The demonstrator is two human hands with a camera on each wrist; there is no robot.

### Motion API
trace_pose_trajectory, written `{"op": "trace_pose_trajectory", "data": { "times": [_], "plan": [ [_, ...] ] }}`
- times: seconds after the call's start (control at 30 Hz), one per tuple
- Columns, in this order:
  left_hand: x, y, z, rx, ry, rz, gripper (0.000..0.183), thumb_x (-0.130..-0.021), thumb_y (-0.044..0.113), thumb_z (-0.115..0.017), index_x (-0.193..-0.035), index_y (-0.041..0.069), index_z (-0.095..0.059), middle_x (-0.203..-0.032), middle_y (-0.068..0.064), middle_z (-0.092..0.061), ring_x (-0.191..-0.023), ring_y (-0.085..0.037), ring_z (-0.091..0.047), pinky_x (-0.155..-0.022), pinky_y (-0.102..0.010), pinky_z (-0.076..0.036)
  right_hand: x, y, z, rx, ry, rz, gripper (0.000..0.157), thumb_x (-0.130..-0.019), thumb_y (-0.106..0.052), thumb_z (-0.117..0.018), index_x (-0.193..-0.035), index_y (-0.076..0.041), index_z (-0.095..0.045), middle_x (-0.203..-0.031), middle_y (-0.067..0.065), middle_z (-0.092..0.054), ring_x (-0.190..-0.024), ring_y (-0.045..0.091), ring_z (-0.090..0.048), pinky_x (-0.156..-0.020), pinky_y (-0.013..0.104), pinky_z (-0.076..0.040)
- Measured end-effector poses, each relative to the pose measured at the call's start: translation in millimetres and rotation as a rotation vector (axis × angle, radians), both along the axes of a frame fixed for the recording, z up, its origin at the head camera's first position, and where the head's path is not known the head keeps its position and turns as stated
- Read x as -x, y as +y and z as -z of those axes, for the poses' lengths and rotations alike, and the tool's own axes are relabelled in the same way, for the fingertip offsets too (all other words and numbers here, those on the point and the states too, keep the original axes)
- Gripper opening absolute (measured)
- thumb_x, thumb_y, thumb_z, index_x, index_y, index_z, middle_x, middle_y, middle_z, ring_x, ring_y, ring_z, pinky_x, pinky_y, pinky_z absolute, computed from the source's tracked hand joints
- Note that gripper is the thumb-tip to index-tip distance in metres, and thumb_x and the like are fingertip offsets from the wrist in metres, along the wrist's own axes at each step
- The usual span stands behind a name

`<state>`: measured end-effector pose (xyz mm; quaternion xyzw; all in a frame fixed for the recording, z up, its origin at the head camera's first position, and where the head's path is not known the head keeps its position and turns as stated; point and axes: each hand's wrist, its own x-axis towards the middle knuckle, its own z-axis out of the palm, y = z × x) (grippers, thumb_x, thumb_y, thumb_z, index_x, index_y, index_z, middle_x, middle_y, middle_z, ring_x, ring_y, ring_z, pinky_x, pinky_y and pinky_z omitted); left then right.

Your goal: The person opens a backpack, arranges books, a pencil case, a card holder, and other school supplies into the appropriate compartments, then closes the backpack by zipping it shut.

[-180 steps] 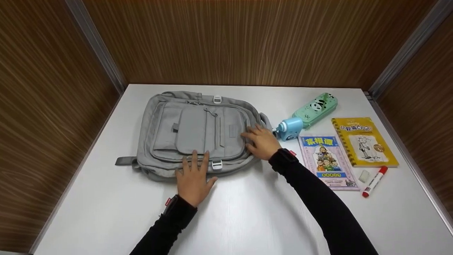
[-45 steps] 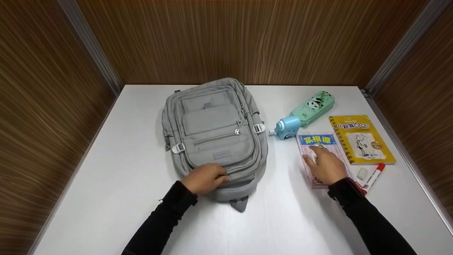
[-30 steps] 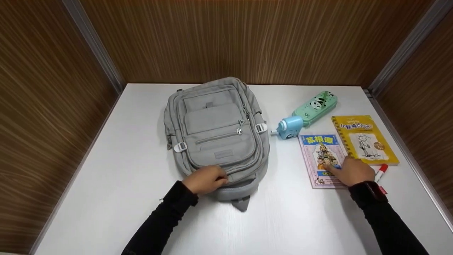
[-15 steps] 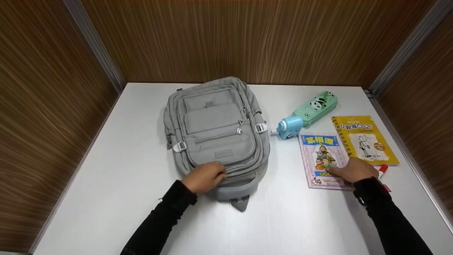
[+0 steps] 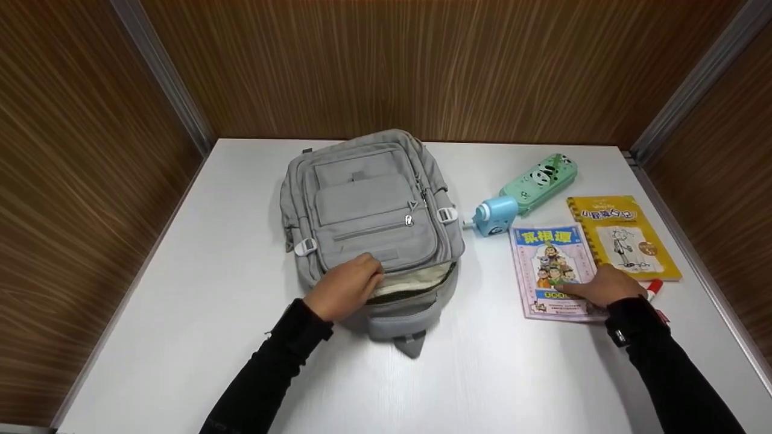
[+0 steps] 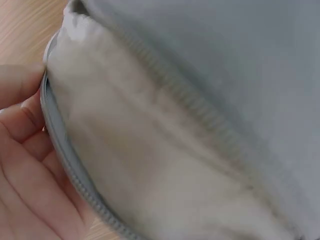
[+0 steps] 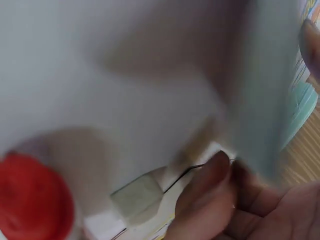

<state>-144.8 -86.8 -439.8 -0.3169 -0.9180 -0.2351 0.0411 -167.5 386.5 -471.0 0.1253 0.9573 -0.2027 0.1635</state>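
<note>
A grey backpack (image 5: 362, 202) lies on the table, its main compartment unzipped at the near end and showing cream lining (image 5: 419, 279). My left hand (image 5: 345, 288) pinches the front panel's zippered edge and holds it up. In the left wrist view, thumb and fingers (image 6: 22, 122) grip that edge beside the lining (image 6: 135, 135). My right hand (image 5: 605, 287) grips the pink book (image 5: 531, 283) by its right edge, thumb on the cover. The right wrist view, blurred, shows curled fingers (image 7: 205, 200) near a pale eraser (image 7: 137, 197) and a red-capped marker (image 7: 32, 197).
A yellow book (image 5: 654, 241) lies right of the pink one. Behind them are a blue bottle-shaped item (image 5: 497, 214) with a nozzle and a green panda pencil case (image 5: 540, 184). Wood-grain panels (image 5: 386, 72) enclose the white table (image 5: 422, 386) at the back and sides.
The backpack was turned from lying sideways. My left hand has since raised its front panel, exposing the lining. My right hand moved from the bag to the pink book's right edge.
</note>
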Motion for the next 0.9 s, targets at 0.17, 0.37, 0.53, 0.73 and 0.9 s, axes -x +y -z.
{"op": "trace_pose_trajectory", "data": {
  "times": [0.17, 0.37, 0.53, 0.73, 0.9],
  "plan": [
    [5.3, 1, -17.6, -0.070, 0.136, -0.026, 0.012, -0.093, 0.018, -0.045, -0.092, 0.010, -0.053, -0.082, 0.004, -0.045, -0.068, -0.007, -0.044, -0.059, -0.021, -0.041, -2.4, 4, -2.4, 0.103, 0.028, -0.032, 0.080, -0.073, -0.059, -0.059, -0.112, 0.008, -0.039, -0.083, 0.014, -0.057, -0.065, 0.022, -0.054, -0.051, 0.028, -0.040],
    [15.5, 3, -39.3, -0.176, 0.256, -0.061, 0.011, -0.094, 0.014, -0.042, -0.092, 0.007, -0.049, -0.082, 0.001, -0.042, -0.072, -0.012, -0.041, -0.063, -0.024, -0.039, -12.4, 7, -12.6, 0.208, 0.038, -0.028, 0.067, -0.090, -0.045, -0.042, -0.121, 0.011, -0.022, -0.093, 0.021, -0.049, -0.075, 0.025, -0.053, -0.058, 0.029, -0.043],
    [25.4, 4, -53.6, -0.251, 0.317, -0.093, 0.013, -0.094, 0.014, -0.039, -0.091, 0.006, -0.048, -0.081, -0.001, -0.040, -0.073, -0.014, -0.039, -0.065, -0.026, -0.036, -22.6, 4, -23.3, 0.337, 0.131, 0.026, 0.062, -0.093, -0.042, -0.032, -0.129, 0.005, -0.015, -0.101, 0.027, -0.049, -0.072, 0.025, -0.056, -0.056, 0.034, -0.049],
    [34.9, 6, -64.5, -0.313, 0.374, -0.116, 0.015, -0.095, 0.013, -0.038, -0.089, 0.004, -0.049, -0.081, -0.004, -0.041, -0.075, -0.017, -0.039, -0.067, -0.029, -0.035, -31.5, -7, -38.4, 0.432, 0.239, 0.011, 0.056, -0.094, -0.039, -0.032, -0.128, 0.004, -0.019, -0.097, 0.028, -0.051, -0.064, 0.023, -0.056, -0.048, 0.035, -0.047],
    [39.2, 7, -70.5, -0.344, 0.396, -0.116, 0.016, -0.095, 0.012, -0.038, -0.088, 0.003, -0.049, -0.082, -0.005, -0.041, -0.076, -0.017, -0.040, -0.069, -0.030, -0.036, -36.0, -24, -50.3, 0.505, 0.248, -0.002, 0.055, -0.093, -0.041, -0.035, -0.128, 0.000, -0.021, -0.096, 0.026, -0.054, -0.064, 0.023, -0.059, -0.046, 0.033, -0.047]
  ]
}}
